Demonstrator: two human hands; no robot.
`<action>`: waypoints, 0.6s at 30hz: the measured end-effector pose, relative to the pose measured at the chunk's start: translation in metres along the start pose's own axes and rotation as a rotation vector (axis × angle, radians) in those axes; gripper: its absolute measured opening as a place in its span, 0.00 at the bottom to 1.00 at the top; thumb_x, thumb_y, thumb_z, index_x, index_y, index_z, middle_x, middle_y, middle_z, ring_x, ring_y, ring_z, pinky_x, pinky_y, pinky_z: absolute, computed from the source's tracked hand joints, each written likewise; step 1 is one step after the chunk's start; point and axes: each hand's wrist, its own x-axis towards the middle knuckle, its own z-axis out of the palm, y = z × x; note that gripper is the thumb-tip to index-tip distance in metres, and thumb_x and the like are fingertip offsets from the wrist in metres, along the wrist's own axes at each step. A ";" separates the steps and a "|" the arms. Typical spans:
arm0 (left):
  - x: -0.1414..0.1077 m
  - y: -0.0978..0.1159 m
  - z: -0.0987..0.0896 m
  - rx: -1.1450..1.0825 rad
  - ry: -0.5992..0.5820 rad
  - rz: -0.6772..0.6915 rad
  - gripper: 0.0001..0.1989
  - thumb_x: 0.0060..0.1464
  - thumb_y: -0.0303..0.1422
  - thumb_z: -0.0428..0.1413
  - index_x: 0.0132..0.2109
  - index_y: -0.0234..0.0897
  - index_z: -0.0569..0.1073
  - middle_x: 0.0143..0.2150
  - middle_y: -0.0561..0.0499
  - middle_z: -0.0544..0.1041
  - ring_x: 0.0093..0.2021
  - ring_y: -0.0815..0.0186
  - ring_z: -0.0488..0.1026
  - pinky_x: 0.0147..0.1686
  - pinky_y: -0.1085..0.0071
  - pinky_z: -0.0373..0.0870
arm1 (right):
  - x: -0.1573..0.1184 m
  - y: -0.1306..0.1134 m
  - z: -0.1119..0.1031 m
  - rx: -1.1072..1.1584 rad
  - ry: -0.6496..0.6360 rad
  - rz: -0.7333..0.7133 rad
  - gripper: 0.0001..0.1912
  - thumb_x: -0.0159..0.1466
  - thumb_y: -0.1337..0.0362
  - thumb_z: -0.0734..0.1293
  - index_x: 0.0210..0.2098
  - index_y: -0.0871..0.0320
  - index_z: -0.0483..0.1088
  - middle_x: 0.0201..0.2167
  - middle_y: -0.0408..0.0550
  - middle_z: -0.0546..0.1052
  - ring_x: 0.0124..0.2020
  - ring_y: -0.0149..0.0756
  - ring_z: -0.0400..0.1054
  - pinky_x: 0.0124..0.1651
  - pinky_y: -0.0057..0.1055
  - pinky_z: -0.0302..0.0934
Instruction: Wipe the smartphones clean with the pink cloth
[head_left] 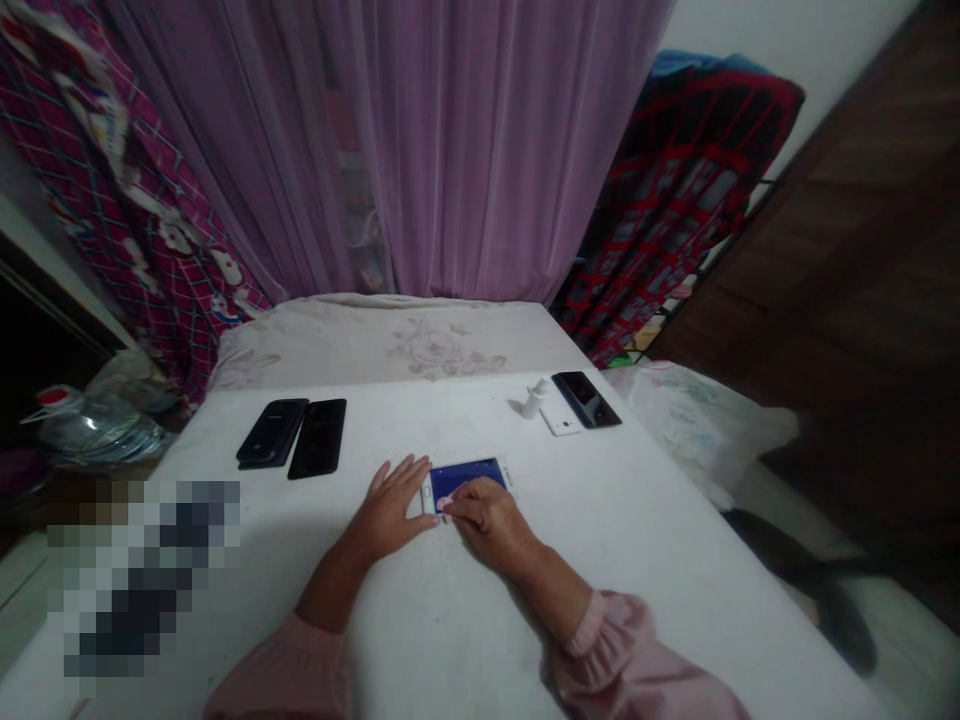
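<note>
A white phone [471, 470] with a blue screen lies sideways on the white table. My left hand [390, 508] rests at its left end, fingers spread, with the thumb by the near corner and the fingertips by the far one. Over the phone's near edge is my right hand [487, 515], its fingers pinched on a small pink piece [442, 504] against the screen's lower left part. What lies beneath my right palm is hidden.
Two dark phones, one [274, 432] beside another [318, 438], lie at the left. At the back right are a small white bottle [534, 400], a white phone or cover [561, 422] and a dark phone [587, 399]. A blurred patch [150, 580] covers the left front.
</note>
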 end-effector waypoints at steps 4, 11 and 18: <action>0.001 0.002 -0.003 -0.026 -0.030 -0.032 0.39 0.56 0.54 0.52 0.68 0.40 0.54 0.69 0.43 0.57 0.69 0.52 0.49 0.65 0.49 0.43 | 0.002 -0.004 0.007 0.039 0.016 0.002 0.08 0.63 0.70 0.67 0.39 0.54 0.77 0.33 0.49 0.77 0.37 0.36 0.71 0.39 0.32 0.65; 0.001 -0.001 0.000 -0.028 -0.014 -0.015 0.37 0.57 0.48 0.54 0.68 0.42 0.52 0.69 0.44 0.57 0.69 0.54 0.49 0.65 0.50 0.42 | -0.021 0.034 -0.046 0.053 -0.033 0.161 0.09 0.62 0.71 0.67 0.33 0.52 0.78 0.35 0.46 0.80 0.39 0.34 0.74 0.41 0.30 0.67; -0.001 -0.020 0.012 -0.032 -0.019 0.065 0.38 0.57 0.50 0.52 0.69 0.44 0.49 0.69 0.46 0.55 0.69 0.54 0.48 0.65 0.51 0.42 | -0.018 0.040 -0.059 0.035 -0.115 0.211 0.09 0.63 0.71 0.65 0.31 0.53 0.76 0.36 0.46 0.80 0.39 0.34 0.73 0.42 0.32 0.67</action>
